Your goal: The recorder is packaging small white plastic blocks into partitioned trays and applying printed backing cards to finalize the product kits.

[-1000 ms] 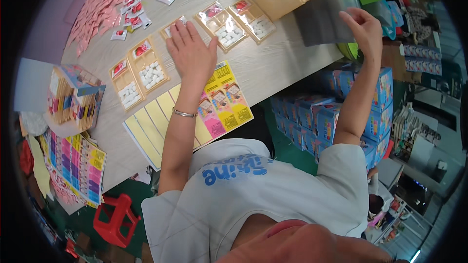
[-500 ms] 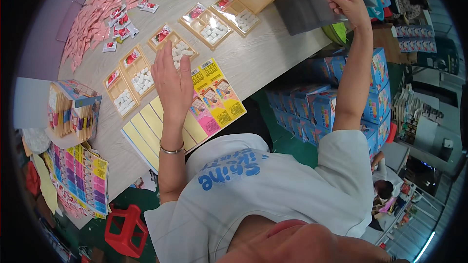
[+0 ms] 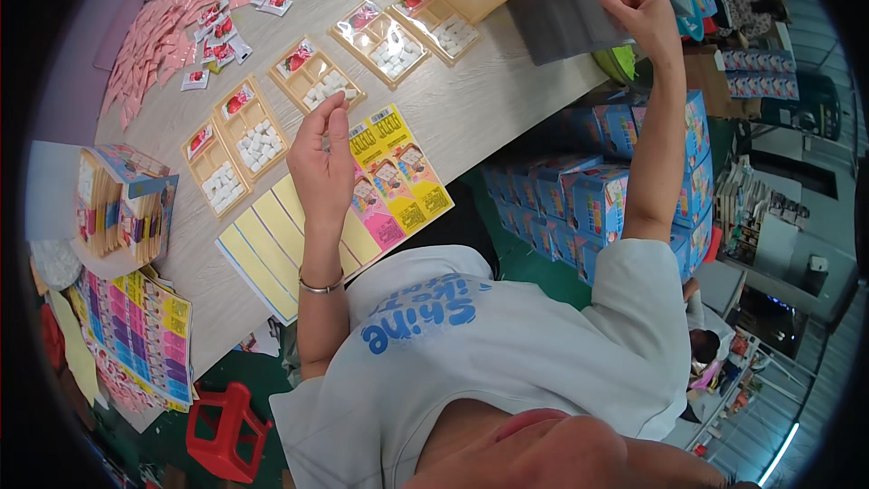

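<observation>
Left of the yellow-and-pink printed paper sheet [image 3: 267,231], two beige plastic trays [image 3: 251,129] hold red packets and white pieces, seemingly uncovered. Left hand [image 3: 323,172] above the sheet, fingers loosely curled, apparently empty! Beyond it, a third filled beige tray [image 3: 317,75], cover unclear; farther right, two shiny trays [image 3: 380,42] look covered. Right of the sheet, the right hand [image 3: 650,23] pinches at clear grey plastic sheets [image 3: 566,14], grip uncertain.

Left hand [image 3: 321,167] forward, empty, fingers loosely bent, thumb alongside; right hand [image 3: 647,23] reaches out farther, fingers bent inward.

Green floor [image 3: 543,281]; red stool [image 3: 217,460] near wood-grain table [image 3: 489,100]; lit tube lamp [image 3: 778,455] by seemingly corrugated wall [image 3: 828,417].
</observation>
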A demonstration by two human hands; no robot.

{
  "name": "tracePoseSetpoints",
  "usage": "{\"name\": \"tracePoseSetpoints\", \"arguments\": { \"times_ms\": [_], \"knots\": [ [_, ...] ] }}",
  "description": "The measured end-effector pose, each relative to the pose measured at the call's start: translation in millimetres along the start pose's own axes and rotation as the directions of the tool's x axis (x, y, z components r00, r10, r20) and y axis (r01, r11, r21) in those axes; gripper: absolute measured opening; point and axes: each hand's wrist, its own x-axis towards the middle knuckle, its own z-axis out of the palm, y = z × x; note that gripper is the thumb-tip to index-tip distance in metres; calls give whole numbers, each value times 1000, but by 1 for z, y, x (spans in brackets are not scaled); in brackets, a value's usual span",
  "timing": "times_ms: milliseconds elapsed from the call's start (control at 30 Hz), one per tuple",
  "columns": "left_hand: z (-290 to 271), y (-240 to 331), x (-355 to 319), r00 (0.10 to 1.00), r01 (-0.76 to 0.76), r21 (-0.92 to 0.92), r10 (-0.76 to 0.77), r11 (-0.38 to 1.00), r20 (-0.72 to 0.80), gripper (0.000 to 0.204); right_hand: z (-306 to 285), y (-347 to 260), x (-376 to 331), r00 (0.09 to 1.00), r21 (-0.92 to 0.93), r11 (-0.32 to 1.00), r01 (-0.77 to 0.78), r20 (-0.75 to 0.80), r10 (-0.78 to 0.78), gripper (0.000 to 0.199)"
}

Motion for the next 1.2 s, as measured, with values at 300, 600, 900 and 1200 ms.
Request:
{"name": "tracePoseSetpoints", "arguments": {
  "times_ms": [300,600,900,1200],
  "knots": [
    [-2,-1,-4,999,4,29,-6,1000,52,32,-2,18,8,991,319,939,-127,71,110,34],
    [10,-2,-4,995,33,-1,-33,999,97,34,-12,34,16,973,485,851,-203,198,120,29],
    [14,-6,-5,988,51,15,-53,999,147,31,-15,26,13,969,502,835,-224,210,133,22],
    [9,4,-7,991,-14,60,6,998,133,24,2,-20,0,985,-440,889,129,-51,-168,25]
  ]
}}
